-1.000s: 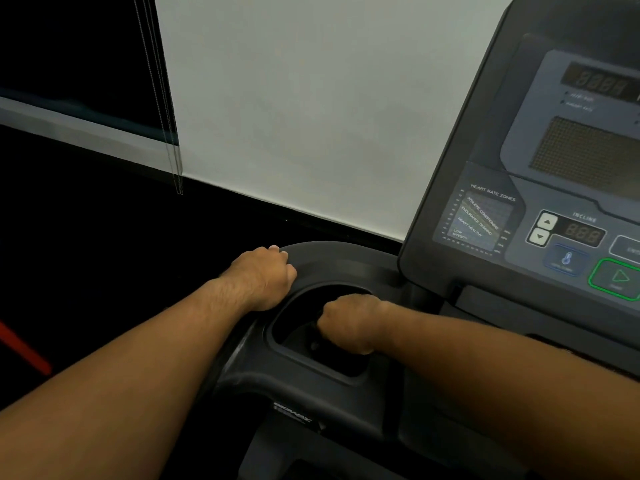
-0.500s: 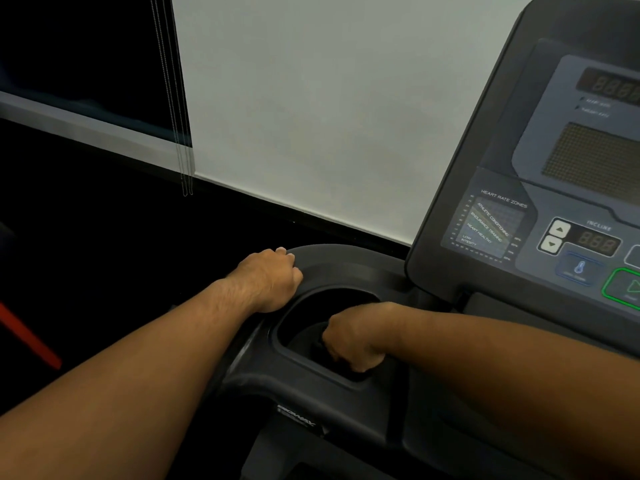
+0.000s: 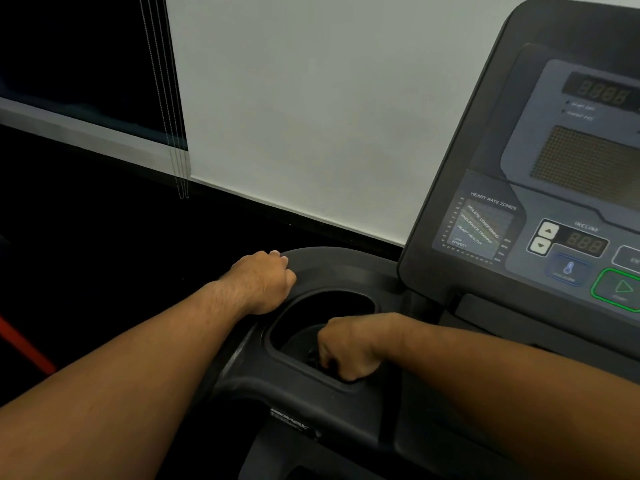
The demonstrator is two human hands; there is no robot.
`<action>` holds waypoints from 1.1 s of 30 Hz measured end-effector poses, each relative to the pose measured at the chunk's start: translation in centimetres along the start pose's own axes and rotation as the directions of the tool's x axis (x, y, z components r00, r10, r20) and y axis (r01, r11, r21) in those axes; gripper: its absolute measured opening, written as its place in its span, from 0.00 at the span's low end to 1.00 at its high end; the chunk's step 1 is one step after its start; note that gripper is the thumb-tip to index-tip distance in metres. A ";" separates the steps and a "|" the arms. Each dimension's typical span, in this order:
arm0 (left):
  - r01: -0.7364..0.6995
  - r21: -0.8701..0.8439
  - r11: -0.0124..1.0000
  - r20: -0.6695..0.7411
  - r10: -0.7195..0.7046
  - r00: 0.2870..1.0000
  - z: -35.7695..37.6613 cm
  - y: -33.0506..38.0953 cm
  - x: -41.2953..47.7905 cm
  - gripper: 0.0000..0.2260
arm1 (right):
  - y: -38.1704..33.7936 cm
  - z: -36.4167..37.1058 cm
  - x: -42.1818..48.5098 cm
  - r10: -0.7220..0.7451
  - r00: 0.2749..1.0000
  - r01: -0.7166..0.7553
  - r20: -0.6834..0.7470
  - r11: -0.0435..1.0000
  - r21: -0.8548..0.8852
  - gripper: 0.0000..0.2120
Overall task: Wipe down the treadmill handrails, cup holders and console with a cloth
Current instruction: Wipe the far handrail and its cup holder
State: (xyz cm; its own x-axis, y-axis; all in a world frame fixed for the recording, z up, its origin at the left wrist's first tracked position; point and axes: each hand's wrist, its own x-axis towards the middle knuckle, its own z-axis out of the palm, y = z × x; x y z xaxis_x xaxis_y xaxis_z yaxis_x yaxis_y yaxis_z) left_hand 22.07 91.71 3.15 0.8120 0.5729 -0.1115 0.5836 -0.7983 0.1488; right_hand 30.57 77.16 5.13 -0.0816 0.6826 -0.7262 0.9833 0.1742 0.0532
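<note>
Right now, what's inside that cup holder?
The right hand, fingers curled on what looks like a dark cloth. The hand covers most of it and the cup holder floor beneath.

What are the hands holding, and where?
Right hand pinches something dark, likely the cloth, bunched inside the cup holder. Left hand rests curled on its rim.

light: dim, even | shadows: floor near-black | focus: soft | edges: wide-angle bending
</note>
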 end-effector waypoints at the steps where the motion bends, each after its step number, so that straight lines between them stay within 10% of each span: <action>1: -0.002 0.009 1.000 0.004 0.002 1.000 0.1 0.0 0.1 0.16 | -0.2 0.0 0.3 0.010 1.000 -0.011 -0.008 0.997 -0.073 0.12; 10: 0.010 -0.014 1.000 0.011 -0.010 1.000 0.3 -0.1 0.1 0.19 | 0.1 0.6 1.3 0.235 0.932 -0.274 -0.277 0.955 -0.112 0.10; 33: 0.000 -0.022 1.000 0.007 0.000 1.000 0.3 -0.3 0.1 0.15 | -0.2 0.9 2.4 0.380 0.884 -0.389 -0.272 0.921 0.025 0.10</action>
State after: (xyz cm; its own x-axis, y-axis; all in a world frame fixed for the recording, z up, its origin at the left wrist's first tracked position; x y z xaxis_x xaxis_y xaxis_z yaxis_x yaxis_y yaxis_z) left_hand 22.00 91.99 2.75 0.8119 0.5717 -0.1185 0.5838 -0.7939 0.1700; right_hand 30.32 78.11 2.72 0.2575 0.8629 -0.4349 0.9413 -0.1224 0.3145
